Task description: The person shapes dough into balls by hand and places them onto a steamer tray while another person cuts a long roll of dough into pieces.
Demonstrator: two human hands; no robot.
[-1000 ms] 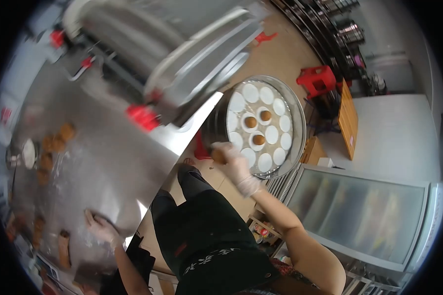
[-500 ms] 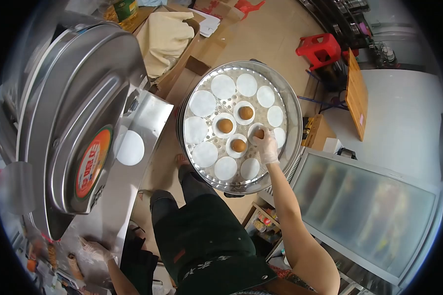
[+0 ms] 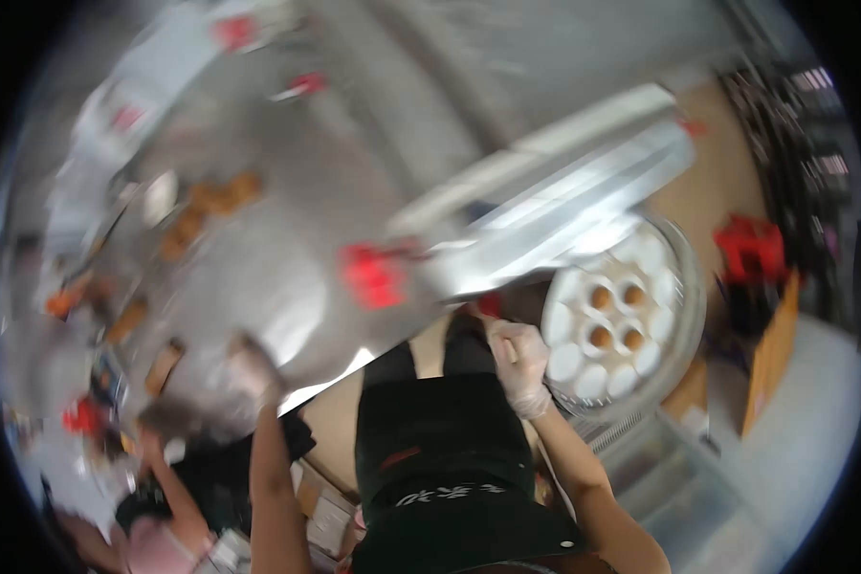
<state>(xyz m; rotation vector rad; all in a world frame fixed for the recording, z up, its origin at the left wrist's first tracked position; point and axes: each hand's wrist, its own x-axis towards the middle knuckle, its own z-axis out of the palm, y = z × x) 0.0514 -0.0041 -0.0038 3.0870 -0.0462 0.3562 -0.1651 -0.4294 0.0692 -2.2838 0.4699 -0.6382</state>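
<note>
My right hand point(image 3: 521, 365), in a clear glove, hangs just left of the round metal steamer tray point(image 3: 695, 320). Its fingers are curled in, and nothing shows in them. Several brown dough balls point(image 3: 601, 298) sit on white paper rounds in the tray's middle, ringed by bare paper rounds point(image 3: 566, 361). My left hand point(image 3: 254, 368), gloved too, is over the steel table point(image 3: 325, 201); motion smears its fingers. Left of it lies a brown roll of dough point(image 3: 165, 367).
A cluster of brown pieces point(image 3: 210, 206) lies farther up the table. A blurred metal machine point(image 3: 555, 201) stands at the table's right end, by the tray. At lower left a co-worker's hand point(image 3: 150, 447) reaches to the table. A red stool point(image 3: 751, 251) stands beyond the tray.
The view has swung left toward the table. My right hand has let go of a dough ball on its paper and moved out of the tray. The left hand stays over the table.
</note>
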